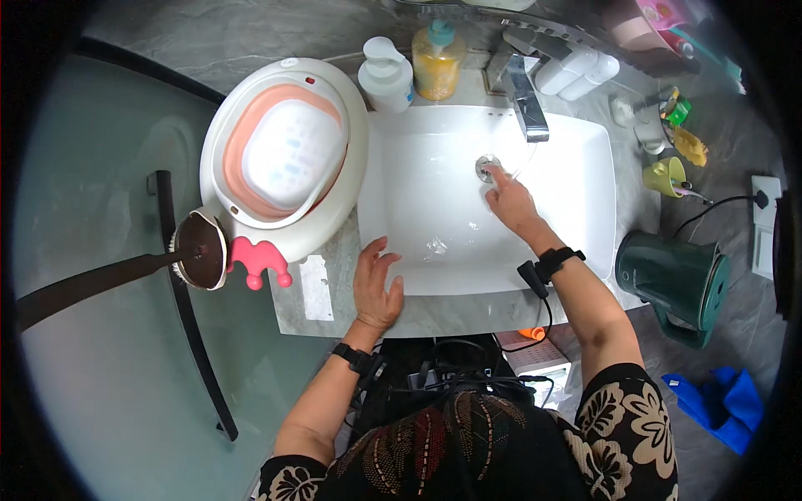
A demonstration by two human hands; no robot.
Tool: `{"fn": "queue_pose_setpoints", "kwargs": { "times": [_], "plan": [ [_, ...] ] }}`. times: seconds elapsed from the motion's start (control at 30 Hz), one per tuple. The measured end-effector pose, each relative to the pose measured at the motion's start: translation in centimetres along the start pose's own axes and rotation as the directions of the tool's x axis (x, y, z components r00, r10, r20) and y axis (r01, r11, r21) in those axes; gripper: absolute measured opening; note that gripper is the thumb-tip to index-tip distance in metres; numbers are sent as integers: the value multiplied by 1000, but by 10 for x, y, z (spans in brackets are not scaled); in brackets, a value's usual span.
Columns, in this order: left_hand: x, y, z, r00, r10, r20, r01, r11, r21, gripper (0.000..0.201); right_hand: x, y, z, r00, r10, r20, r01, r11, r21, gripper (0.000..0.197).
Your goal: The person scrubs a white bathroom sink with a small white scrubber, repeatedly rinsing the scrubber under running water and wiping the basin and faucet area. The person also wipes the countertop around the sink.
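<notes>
A white rectangular sink [426, 209] is set in a grey marbled counter. My right hand [514, 200] reaches into it with the index finger stretched out onto the round metal drain [487, 169], the other fingers bent and holding nothing. At the sink's front left rim rests my left hand [378, 288], open and empty, its fingers apart. Above the basin juts a chrome faucet [528, 104]. A thin bright streak shows below its spout; whether it is running water I cannot tell. Small wet patches glint on the basin floor.
Left of the sink stand stacked white-and-peach washbasins [236, 154], beside a brown-handled brush [117, 275]. Behind are a white pump bottle [387, 79] and a yellow soap bottle [439, 67]. On the right are a dark green kettle [668, 275], a yellow cup [662, 177] and a blue cloth [723, 405].
</notes>
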State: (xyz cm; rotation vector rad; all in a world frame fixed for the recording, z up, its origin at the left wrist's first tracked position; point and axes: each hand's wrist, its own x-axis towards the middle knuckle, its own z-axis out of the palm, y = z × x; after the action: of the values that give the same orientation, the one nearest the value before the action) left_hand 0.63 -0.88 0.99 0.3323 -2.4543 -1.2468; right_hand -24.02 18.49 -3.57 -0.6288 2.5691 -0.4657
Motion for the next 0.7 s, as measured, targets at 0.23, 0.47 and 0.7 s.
{"fn": "queue_pose_setpoints", "kwargs": {
  "times": [0.23,0.47,0.7],
  "plan": [
    [0,2,1,999,-52,2,52,998,-26,32,5,91,-11,959,-62,-276,42,996,-76,20],
    [3,2,3,1000,-10,16,10,1000,1,31,55,159,-13,696,95,-712,-117,993,18,25],
    [-1,3,1,999,-40,15,39,998,52,32,45,92,-13,919,-238,-314,208,970,-128,21]
  ]
}}
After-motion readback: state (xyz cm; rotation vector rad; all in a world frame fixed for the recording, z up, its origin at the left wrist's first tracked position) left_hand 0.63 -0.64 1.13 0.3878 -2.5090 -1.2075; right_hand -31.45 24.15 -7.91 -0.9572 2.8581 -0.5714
